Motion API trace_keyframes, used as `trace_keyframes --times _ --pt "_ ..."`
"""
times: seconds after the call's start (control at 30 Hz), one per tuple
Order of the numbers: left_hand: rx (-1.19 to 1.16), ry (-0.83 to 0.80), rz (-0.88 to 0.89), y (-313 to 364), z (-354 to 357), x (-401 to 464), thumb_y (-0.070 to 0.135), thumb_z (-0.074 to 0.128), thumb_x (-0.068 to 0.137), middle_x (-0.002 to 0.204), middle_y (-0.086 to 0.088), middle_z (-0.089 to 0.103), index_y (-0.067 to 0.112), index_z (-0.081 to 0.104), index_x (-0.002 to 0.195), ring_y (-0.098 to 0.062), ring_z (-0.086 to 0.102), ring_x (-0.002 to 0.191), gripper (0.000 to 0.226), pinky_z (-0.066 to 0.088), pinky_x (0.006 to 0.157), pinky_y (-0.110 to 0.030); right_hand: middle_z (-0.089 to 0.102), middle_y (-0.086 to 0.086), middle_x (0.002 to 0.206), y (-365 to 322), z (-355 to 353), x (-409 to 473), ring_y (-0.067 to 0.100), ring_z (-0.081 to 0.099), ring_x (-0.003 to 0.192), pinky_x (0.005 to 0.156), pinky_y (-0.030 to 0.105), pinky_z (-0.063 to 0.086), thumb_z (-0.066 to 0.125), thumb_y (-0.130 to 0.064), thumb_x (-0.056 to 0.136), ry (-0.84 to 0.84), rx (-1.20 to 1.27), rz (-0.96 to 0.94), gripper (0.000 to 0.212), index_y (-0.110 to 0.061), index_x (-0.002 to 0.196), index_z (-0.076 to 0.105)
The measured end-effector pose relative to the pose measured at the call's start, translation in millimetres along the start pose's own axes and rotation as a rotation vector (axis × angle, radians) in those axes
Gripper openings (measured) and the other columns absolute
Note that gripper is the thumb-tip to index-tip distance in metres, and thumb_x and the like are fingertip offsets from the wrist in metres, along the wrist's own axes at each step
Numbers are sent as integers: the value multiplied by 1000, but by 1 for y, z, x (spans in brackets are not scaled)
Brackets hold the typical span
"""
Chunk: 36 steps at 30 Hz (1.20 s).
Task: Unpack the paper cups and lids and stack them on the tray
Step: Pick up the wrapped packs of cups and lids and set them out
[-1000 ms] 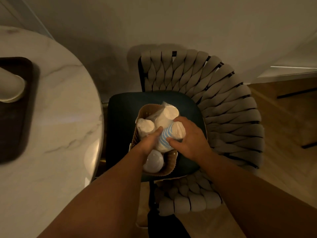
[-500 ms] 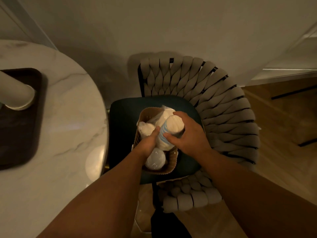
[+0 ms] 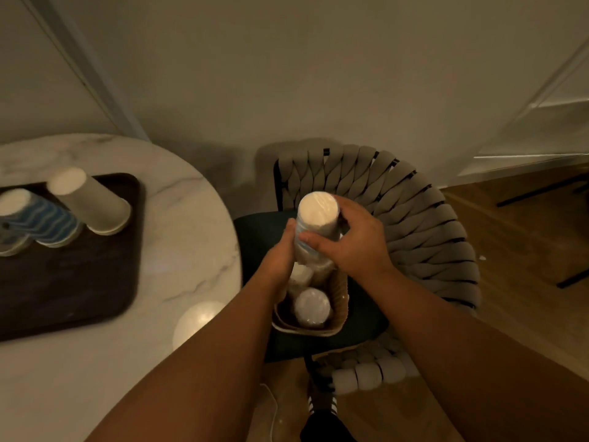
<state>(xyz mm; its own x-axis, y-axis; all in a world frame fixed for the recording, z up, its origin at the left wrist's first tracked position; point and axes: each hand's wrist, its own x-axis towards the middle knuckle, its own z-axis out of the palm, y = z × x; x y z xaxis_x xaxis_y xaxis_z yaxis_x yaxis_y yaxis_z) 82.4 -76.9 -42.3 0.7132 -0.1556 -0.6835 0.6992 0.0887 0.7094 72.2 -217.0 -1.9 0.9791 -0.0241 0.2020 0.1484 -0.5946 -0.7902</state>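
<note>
Both hands clasped around one plastic-wrapped sleeve of paper cups, upright, flat white end up, faint blue stripes along its side. Left hand curled against the sleeve's left flank, thumb up along it; right hand wrapped over from the right, fingers across the front. Sleeve raised above a brown paper bag, lower end hidden behind the hands, so cannot tell whether clear of the bag's mouth. Inside the bag, more wrapped white stacks: a round-ended one near the front, another just behind it, partly covered by the left wrist. Bag standing on the dark seat cushion of a woven-back chair.

Well apart to the left, a round marble surface carrying a dark tray. On the tray's far part, a plain white cup stack upside down, and just beside it to the left a blue wave-patterned stack, also base up; a third at the frame edge, too cut off to tell. Bright lamp reflection on the surface's near edge. Wooden floor at right, pale wall behind the chair.
</note>
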Motion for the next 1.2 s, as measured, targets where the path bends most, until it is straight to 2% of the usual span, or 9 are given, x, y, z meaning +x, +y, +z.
trace_keyframes --times 0.13,0.23,0.37,0.5,0.6,0.73,0.87,1.03,1.2 --pt "-14 86 98 32 -42 -35 77 36 86 108 -3 69 29 61 116 -20 64 98 61 54 77 -34 59 -13 112 -63 20 10 2 54 103 89 17 45 74 -61 66 3 135 -74 71 -21 123 61" --pt "1 139 131 48 -84 -62 78 33 86 110 -10 69 26 59 121 -28 66 100 68 56 88 -44 60 -12 119 -103 51 10 1 57 108 93 24 47 77 -55 67 -155 331 22 68 -34 126 52" --pt "-31 245 149 50 -147 -100 75 32 90 104 -9 70 32 64 112 -28 67 96 58 56 83 -44 57 -12 127 -143 105 -1 6 55 116 99 32 48 78 -45 73 -319 436 53 69 -34 133 46" --pt "-103 370 142 40 -220 -143 86 35 78 114 -7 70 34 63 121 -28 66 104 73 58 84 -44 56 -17 122 -194 165 -12 -5 54 108 92 17 43 78 -41 75 -473 464 -28 64 -41 129 44" --pt "-147 553 120 35 -283 -181 90 35 74 115 -9 68 32 62 121 -30 66 102 79 59 80 -46 58 -12 130 -238 224 -22 0 54 117 98 23 44 74 -56 69 -593 466 -128 76 -32 135 47" --pt "-162 727 38 15 -360 -224 90 26 77 120 -15 62 26 55 128 -34 64 100 87 57 83 -45 54 -9 135 -293 292 -49 3 50 123 102 22 41 76 -40 79 -756 517 -204 71 -26 139 42" --pt "-210 813 60 -3 -439 -255 82 26 85 114 -16 63 20 57 122 -34 63 97 79 56 74 -39 54 -6 133 -344 364 -74 8 52 120 101 30 44 75 -43 79 -855 483 -224 66 -27 134 43" --pt "-155 824 101 -10 -523 -271 68 36 89 114 -15 61 24 55 122 -32 60 99 58 55 67 -37 56 -2 127 -389 435 -99 7 52 110 89 21 41 78 -35 77 -834 445 -173 63 -21 130 47" --pt "-157 797 121 -23 -582 -272 57 37 97 124 -12 57 28 48 132 -31 56 108 47 55 67 -37 48 5 131 -414 490 -115 10 48 111 91 21 37 77 -38 78 -802 350 -160 66 -19 133 46"
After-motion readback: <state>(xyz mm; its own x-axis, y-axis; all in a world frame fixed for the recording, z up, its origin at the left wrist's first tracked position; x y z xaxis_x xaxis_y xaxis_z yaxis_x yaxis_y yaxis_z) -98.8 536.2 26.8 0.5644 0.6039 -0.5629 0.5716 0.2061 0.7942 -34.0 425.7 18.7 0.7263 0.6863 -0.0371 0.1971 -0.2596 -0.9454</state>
